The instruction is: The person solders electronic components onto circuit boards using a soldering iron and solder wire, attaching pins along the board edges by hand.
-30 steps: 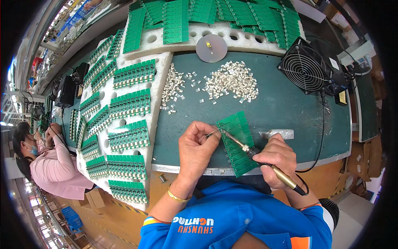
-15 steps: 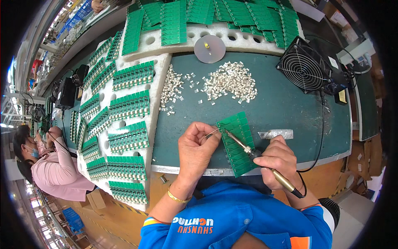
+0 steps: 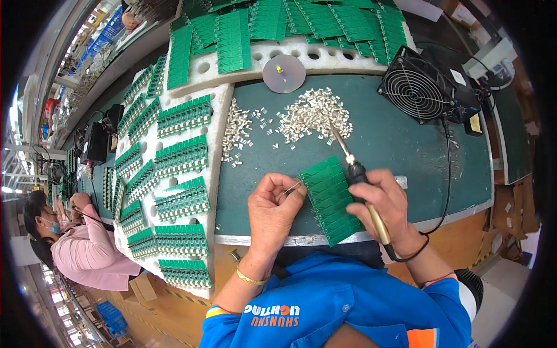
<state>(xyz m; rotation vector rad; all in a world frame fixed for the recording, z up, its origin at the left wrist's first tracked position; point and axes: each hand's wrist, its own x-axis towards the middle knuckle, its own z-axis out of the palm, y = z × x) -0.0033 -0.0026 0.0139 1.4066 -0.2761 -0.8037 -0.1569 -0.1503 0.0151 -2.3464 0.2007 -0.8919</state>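
At the left edge of the green board (image 3: 329, 200), thin wire (image 3: 293, 187) is pinched by the left hand (image 3: 270, 206); the soldering iron (image 3: 356, 171), clasped in the right hand (image 3: 384, 200), is best steadied.

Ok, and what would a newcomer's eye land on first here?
Probably the iron in the right hand, pointing toward the pile of white parts on the bench. Next, the green board between that hand and the left hand, which pinches a thin wire. The black fan stands at the bench's right, and rows of filled boards line the white foam on the left.
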